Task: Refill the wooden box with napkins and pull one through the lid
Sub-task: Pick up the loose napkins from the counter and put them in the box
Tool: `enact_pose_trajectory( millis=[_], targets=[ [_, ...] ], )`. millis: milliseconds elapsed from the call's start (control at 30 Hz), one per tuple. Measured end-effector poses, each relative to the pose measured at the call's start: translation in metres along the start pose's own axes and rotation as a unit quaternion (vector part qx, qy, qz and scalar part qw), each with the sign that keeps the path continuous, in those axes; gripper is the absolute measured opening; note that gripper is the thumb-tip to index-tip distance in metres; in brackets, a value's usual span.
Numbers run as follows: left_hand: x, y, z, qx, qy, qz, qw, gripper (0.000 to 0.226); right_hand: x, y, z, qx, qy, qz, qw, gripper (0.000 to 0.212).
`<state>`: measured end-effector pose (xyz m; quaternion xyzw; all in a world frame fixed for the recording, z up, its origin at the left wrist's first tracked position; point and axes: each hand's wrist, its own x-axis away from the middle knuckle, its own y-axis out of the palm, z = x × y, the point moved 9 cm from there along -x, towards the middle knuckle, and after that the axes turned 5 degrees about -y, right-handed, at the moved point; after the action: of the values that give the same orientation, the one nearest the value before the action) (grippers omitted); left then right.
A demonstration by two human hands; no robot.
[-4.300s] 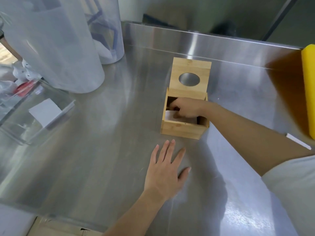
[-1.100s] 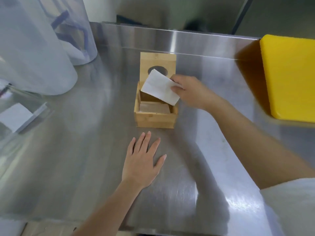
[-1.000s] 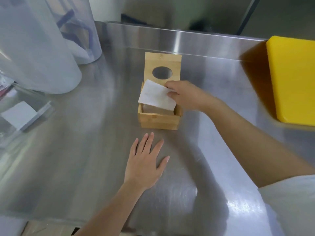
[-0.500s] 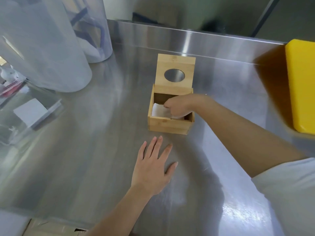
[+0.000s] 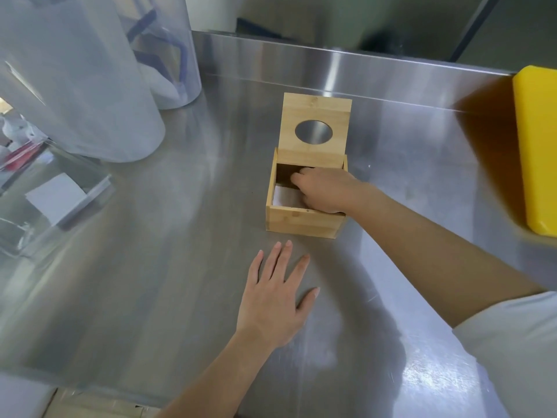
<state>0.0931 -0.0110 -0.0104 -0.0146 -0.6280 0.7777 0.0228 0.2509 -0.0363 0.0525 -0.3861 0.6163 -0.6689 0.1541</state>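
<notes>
A small wooden box stands on the steel counter, its hinged lid upright at the back with a round hole in it. White napkins lie inside the box, showing at its left. My right hand reaches down into the box and presses on the napkins; its fingertips are hidden, so whether it grips one is unclear. My left hand lies flat on the counter in front of the box, fingers spread, holding nothing.
Two tall translucent plastic containers stand at the back left. A clear acrylic box with a white card sits at the left edge. A yellow block lies at the right. The counter's raised back rim runs behind the box.
My right hand brought a white napkin from above the box down into it and now rests inside on the stack. My left hand stayed flat on the counter.
</notes>
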Motion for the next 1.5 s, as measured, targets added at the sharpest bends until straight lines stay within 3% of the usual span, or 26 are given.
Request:
enact_pose_trajectory(
  millis=[233, 467, 800, 1067, 1233, 1367, 1433, 1500],
  targets=[
    [0.0, -0.001, 0.0, -0.005, 0.003, -0.001, 1.0, 0.054, 0.002, 0.001, -0.004, -0.104, -0.017, -0.045, 0.993, 0.013],
    [0.0, 0.002, 0.0, -0.004, 0.001, -0.011, 1.0, 0.054, -0.002, 0.014, -0.011, -0.135, -0.004, -0.172, 0.976, 0.059],
    [0.0, 0.0, 0.0, 0.0, 0.001, -0.011, 1.0, 0.054, 0.0, 0.019, -0.014, -0.146, 0.008, -0.196, 0.97, 0.058],
    [0.003, 0.003, -0.002, -0.012, -0.012, -0.1, 0.995, 0.054, 0.035, -0.028, -0.013, -0.081, 0.027, -0.109, 0.99, 0.047],
    [-0.005, -0.015, 0.002, 0.004, 0.003, -0.134, 0.991, 0.057, 0.083, -0.092, 0.001, -0.11, 0.04, -0.035, 0.992, 0.044],
    [-0.028, -0.037, 0.007, 0.042, 0.037, -0.33, 0.942, 0.063, 0.116, -0.131, 0.021, -0.142, 0.067, 0.041, 0.987, 0.044],
    [-0.048, -0.072, 0.011, 0.043, 0.053, -0.365, 0.929, 0.065, 0.127, -0.145, 0.036, -0.142, 0.087, 0.062, 0.984, 0.043],
    [-0.077, -0.118, 0.018, 0.031, 0.085, -0.343, 0.935, 0.063, 0.133, -0.161, 0.051, -0.136, 0.103, 0.076, 0.983, 0.044]
  ],
)
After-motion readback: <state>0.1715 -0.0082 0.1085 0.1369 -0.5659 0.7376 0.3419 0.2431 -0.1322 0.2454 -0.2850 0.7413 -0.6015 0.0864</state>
